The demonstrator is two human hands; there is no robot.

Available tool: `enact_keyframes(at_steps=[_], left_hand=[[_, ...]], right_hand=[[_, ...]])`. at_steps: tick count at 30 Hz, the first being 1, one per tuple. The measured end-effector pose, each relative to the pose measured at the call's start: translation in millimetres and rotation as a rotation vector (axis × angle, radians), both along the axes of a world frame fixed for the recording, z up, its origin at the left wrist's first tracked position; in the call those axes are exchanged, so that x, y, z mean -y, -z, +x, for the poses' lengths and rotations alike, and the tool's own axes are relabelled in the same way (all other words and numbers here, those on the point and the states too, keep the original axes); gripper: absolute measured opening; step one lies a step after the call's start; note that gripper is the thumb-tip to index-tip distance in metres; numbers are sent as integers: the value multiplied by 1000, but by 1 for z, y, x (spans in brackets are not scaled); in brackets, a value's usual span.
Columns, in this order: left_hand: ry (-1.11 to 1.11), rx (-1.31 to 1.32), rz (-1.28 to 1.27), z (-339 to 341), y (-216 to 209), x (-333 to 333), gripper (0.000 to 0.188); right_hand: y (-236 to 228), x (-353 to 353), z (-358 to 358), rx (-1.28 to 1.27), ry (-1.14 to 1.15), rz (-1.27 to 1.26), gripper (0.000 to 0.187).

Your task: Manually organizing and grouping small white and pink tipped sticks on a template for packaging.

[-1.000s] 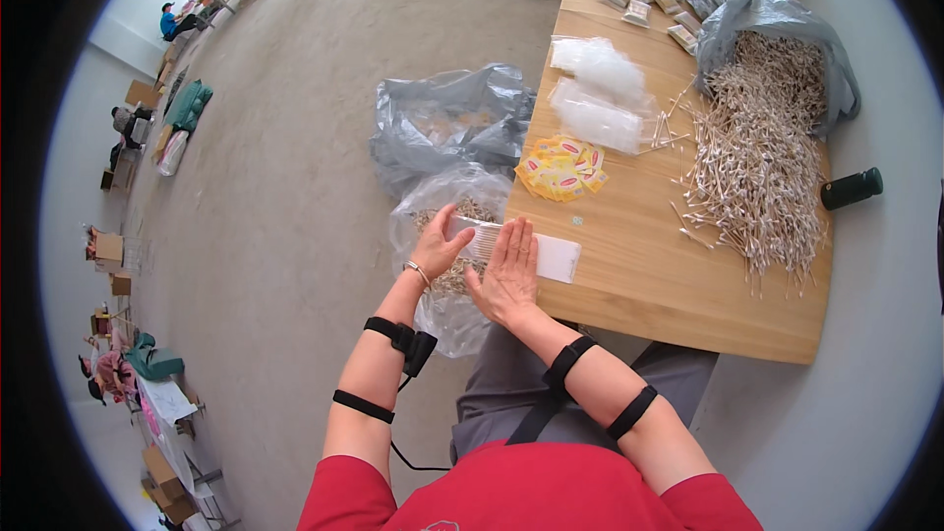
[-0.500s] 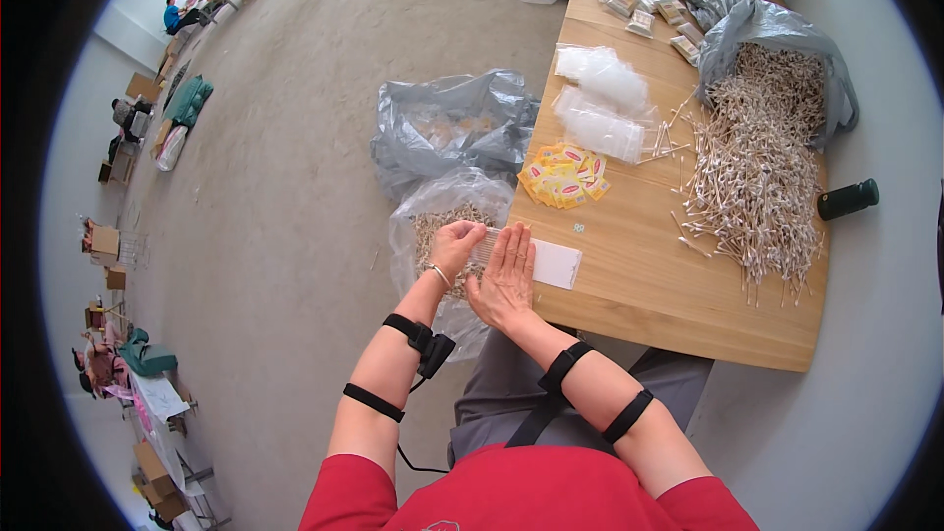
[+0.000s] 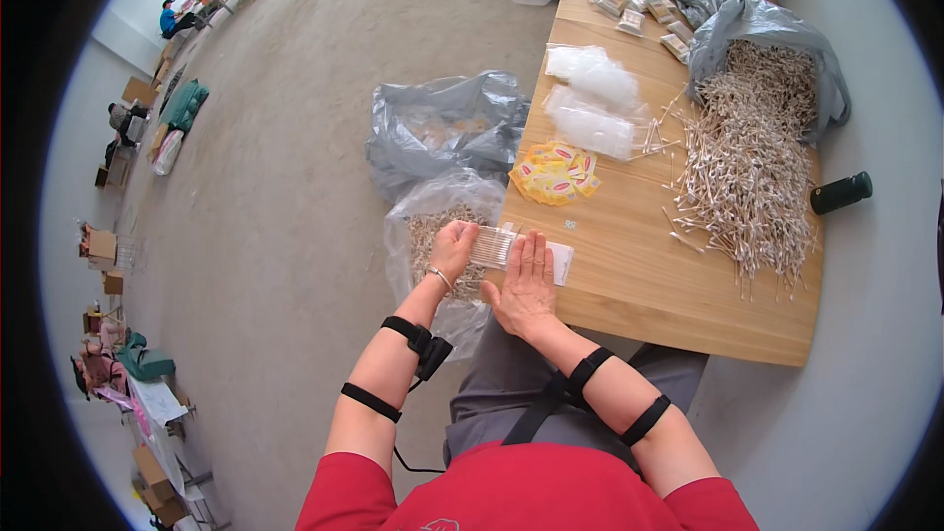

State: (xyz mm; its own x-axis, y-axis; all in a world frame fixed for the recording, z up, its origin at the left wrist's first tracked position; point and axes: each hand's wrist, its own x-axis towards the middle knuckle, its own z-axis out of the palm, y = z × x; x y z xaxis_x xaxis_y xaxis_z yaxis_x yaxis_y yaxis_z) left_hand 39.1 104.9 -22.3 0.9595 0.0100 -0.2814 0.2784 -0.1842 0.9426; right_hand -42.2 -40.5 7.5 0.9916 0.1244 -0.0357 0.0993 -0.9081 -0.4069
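Observation:
Between my hands lies a flat white packet [image 3: 491,247] with a row of cotton swabs showing in it, across the table's left edge. My left hand [image 3: 453,248] pinches its left end, just off the table. Fingers stretched out, my right hand [image 3: 529,285] lies flat over the packet's right part; a plain white end shows past it. Beyond the hands are a heap of yellow printed labels [image 3: 554,174] and stacked clear plastic bags [image 3: 592,120]. A large pile of loose cotton swabs [image 3: 747,172] spills from a grey bag [image 3: 831,69] at the right.
The wooden table [image 3: 678,310] ends beside my lap. Below its left edge, a clear bag of swabs [image 3: 415,221] and a grey plastic bag [image 3: 398,133] sit on the floor. A dark green bottle [image 3: 842,194] and filled packets [image 3: 630,22] lie farther off. Other people work at the far left.
My right hand has slid rightward along the packet, baring more of the swab row. My left hand keeps its pinch on the left end. The view has shifted slightly.

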Motion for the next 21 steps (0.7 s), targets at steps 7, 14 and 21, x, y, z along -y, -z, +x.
enact_keyframes(at_steps=[7,14,21], left_hand=[[24,235,320,-2,2,9,26],[12,223,204,-4,9,-3,27],[72,179,162,2,5,5,27]], right_hand=[[0,-12,0,-26,29,-16,100],[-3,-11,11,7,67,30,101],[-2,-3,17,-31,3,-10,101]])
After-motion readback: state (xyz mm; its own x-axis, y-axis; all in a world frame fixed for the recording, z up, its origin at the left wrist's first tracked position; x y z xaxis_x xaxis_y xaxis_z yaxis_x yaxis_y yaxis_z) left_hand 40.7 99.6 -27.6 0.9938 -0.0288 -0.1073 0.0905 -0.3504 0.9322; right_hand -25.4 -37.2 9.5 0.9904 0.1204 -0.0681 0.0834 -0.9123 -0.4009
